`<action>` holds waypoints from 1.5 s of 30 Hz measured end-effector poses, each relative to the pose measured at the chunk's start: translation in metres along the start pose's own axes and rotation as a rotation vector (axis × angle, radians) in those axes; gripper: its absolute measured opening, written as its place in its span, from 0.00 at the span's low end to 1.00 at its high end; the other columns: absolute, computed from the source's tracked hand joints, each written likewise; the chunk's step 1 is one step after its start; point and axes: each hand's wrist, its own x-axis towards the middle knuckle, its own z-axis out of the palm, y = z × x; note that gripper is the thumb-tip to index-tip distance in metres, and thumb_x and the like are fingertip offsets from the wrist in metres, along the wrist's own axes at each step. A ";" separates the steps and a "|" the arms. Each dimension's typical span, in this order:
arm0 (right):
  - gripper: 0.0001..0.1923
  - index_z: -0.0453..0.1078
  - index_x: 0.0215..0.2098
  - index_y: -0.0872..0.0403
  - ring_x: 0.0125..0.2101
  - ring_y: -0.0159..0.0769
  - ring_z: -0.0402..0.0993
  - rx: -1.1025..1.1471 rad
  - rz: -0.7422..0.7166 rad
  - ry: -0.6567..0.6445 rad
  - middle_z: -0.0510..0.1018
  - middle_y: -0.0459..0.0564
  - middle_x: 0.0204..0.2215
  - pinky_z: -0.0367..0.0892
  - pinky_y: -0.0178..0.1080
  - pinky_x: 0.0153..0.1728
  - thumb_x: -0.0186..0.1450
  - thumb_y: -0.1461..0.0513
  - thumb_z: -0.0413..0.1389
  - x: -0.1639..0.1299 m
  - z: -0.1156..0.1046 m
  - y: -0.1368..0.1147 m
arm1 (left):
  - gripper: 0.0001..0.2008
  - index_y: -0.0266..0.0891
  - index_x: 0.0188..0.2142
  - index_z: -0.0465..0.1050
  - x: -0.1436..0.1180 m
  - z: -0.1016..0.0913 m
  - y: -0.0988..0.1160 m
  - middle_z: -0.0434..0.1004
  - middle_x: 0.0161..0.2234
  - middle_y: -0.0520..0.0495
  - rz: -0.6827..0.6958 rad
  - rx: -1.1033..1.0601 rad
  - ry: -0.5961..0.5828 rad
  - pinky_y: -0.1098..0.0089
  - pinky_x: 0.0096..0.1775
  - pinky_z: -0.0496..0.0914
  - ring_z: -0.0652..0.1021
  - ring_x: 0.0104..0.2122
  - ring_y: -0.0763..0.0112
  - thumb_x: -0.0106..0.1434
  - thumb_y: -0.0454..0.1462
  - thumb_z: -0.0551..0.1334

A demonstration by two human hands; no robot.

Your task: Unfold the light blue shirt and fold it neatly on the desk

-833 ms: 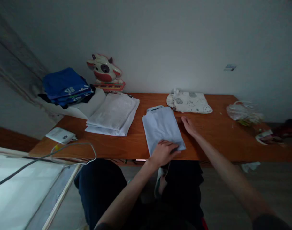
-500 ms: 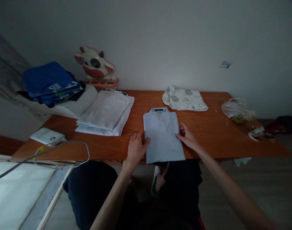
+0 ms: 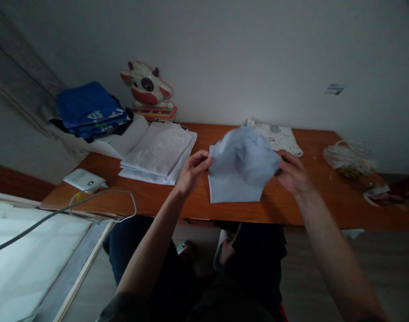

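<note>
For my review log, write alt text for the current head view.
The left hand and right hand hold a pale garment by its sides over a wooden desk. Folded white cloth lies to the garment's left, near a cow toy.

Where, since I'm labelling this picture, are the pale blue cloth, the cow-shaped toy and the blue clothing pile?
Pale blue cloth (image 3: 240, 170): head view, its rumpled middle.
Cow-shaped toy (image 3: 146, 95): head view, its red muzzle.
Blue clothing pile (image 3: 88, 107): head view, its top garment.
</note>
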 end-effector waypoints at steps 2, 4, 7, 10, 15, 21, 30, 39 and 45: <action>0.33 0.80 0.42 0.48 0.36 0.45 0.82 0.175 0.064 -0.447 0.82 0.51 0.37 0.77 0.45 0.36 0.64 0.29 0.61 -0.054 -0.011 -0.023 | 0.36 0.44 0.37 0.78 -0.058 0.001 0.026 0.80 0.29 0.46 -0.115 -0.129 -0.177 0.61 0.36 0.77 0.81 0.29 0.63 0.73 0.69 0.49; 0.39 0.78 0.42 0.48 0.28 0.41 0.79 0.249 0.119 -0.638 0.81 0.50 0.32 0.73 0.42 0.28 0.67 0.25 0.53 -0.103 -0.007 -0.024 | 0.34 0.45 0.33 0.78 -0.108 0.012 0.031 0.79 0.26 0.46 -0.199 -0.076 -0.225 0.61 0.34 0.76 0.79 0.26 0.64 0.75 0.66 0.50; 0.30 0.76 0.44 0.48 0.32 0.41 0.78 -0.302 0.243 -0.443 0.80 0.50 0.33 0.71 0.40 0.32 0.74 0.33 0.54 -0.148 0.028 0.008 | 0.22 0.46 0.35 0.79 -0.150 0.046 0.004 0.83 0.32 0.46 -0.268 0.373 -0.184 0.63 0.35 0.74 0.82 0.33 0.62 0.73 0.59 0.64; 0.21 0.73 0.42 0.48 0.40 0.49 0.79 -0.905 0.143 -0.224 0.81 0.53 0.39 0.73 0.47 0.41 0.71 0.41 0.66 -0.166 0.073 0.052 | 0.16 0.46 0.39 0.79 -0.156 0.083 -0.035 0.85 0.38 0.44 -0.210 0.873 -0.103 0.59 0.42 0.75 0.84 0.42 0.54 0.66 0.54 0.74; 0.09 0.71 0.40 0.48 0.42 0.52 0.79 -1.159 0.010 -0.192 0.81 0.55 0.39 0.73 0.48 0.40 0.77 0.54 0.58 -0.167 0.098 0.081 | 0.03 0.46 0.40 0.77 -0.137 0.093 -0.057 0.86 0.39 0.45 -0.195 1.084 -0.178 0.62 0.42 0.73 0.85 0.42 0.57 0.73 0.40 0.67; 0.19 0.71 0.37 0.47 0.29 0.44 0.78 -0.774 0.203 0.075 0.79 0.46 0.28 0.72 0.43 0.31 0.78 0.45 0.53 -0.168 -0.019 0.081 | 0.10 0.46 0.39 0.78 -0.152 -0.003 -0.048 0.85 0.33 0.50 -0.265 0.777 0.024 0.67 0.37 0.71 0.84 0.34 0.62 0.75 0.45 0.63; 0.19 0.71 0.64 0.40 0.56 0.56 0.79 -1.029 -0.092 0.020 0.81 0.56 0.56 0.73 0.60 0.60 0.76 0.54 0.58 -0.214 0.005 0.062 | 0.10 0.54 0.51 0.81 -0.209 0.019 -0.046 0.86 0.44 0.48 0.047 0.780 0.068 0.55 0.49 0.76 0.83 0.46 0.54 0.74 0.38 0.66; 0.12 0.78 0.56 0.45 0.46 0.54 0.82 -1.099 -0.068 -0.219 0.83 0.56 0.46 0.78 0.54 0.49 0.77 0.58 0.59 -0.178 0.062 0.090 | 0.08 0.51 0.50 0.86 -0.155 0.075 -0.068 0.86 0.48 0.44 0.017 1.019 -0.289 0.51 0.54 0.73 0.81 0.52 0.53 0.74 0.43 0.69; 0.12 0.79 0.38 0.47 0.37 0.46 0.83 -0.667 0.141 -0.126 0.85 0.49 0.35 0.77 0.45 0.40 0.74 0.50 0.63 -0.165 -0.003 0.083 | 0.08 0.45 0.39 0.86 -0.131 0.040 -0.067 0.87 0.39 0.46 -0.092 0.491 -0.213 0.61 0.47 0.75 0.84 0.41 0.62 0.73 0.42 0.68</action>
